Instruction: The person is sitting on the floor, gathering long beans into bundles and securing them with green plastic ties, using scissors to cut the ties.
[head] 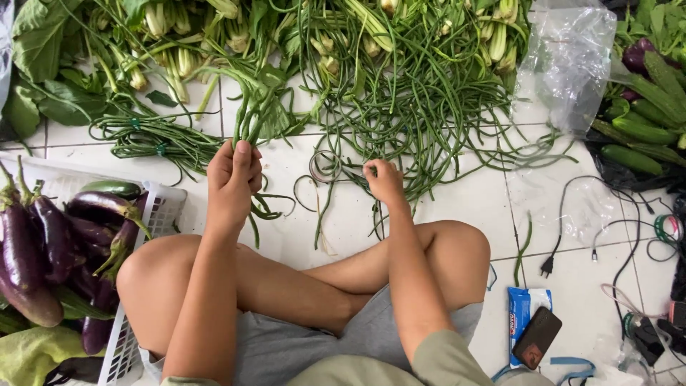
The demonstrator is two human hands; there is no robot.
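I sit cross-legged on a white tiled floor. My left hand (232,180) is closed around a bunch of long green beans (250,114) that stands up from my fist and trails below it. My right hand (384,180) is curled at the near edge of the large loose pile of long beans (421,107), pinching a few strands. A tied bundle of beans (153,139) lies on the floor left of my left hand.
A white basket (153,214) of purple eggplants (43,243) stands at my left knee. Leafy greens (171,36) lie at the back. A clear plastic bag (568,61) and cucumbers (636,132) are at the right. Black cables (572,236), a phone (537,336) and a blue packet (520,304) lie by my right knee.
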